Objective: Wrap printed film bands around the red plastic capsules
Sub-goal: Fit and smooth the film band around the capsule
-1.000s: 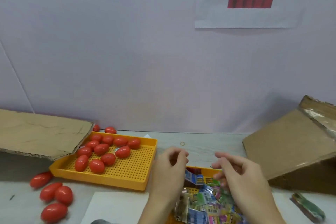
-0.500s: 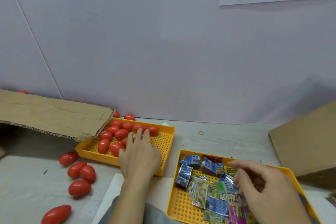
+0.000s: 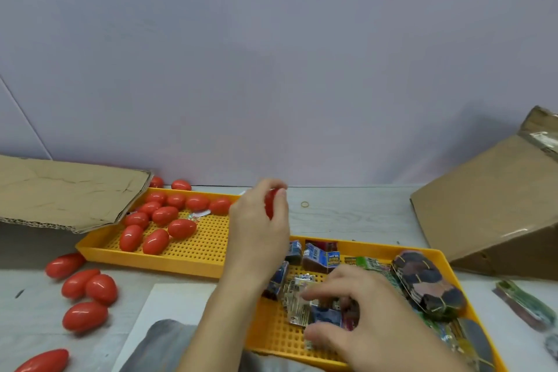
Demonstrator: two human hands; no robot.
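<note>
our left hand (image 3: 259,229) now lifted off the left tray (image 3: 193,254), fingers curled round a red capsule (image 3: 270,205), our right hand (image 3: 362,311) fingers pinching film bands (image 3: 302,305) in the right tray (image 3: 271,335)

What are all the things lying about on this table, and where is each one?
Capsules in tray: about eleven, red, left yellow tray.
Loose capsules: at least seven, red, on the table left of and behind that tray.
Left tray: one, yellow, perforated.
Right tray: one, yellow, near right.
Film bands: many, multicoloured, right tray.
Cardboard flap: one, brown, far left.
Cardboard box: one, brown, right.
Rubber band: one, tan, mid-table.
Left hand: grips a held capsule.
Right hand: fingers curled on the film bands.
</note>
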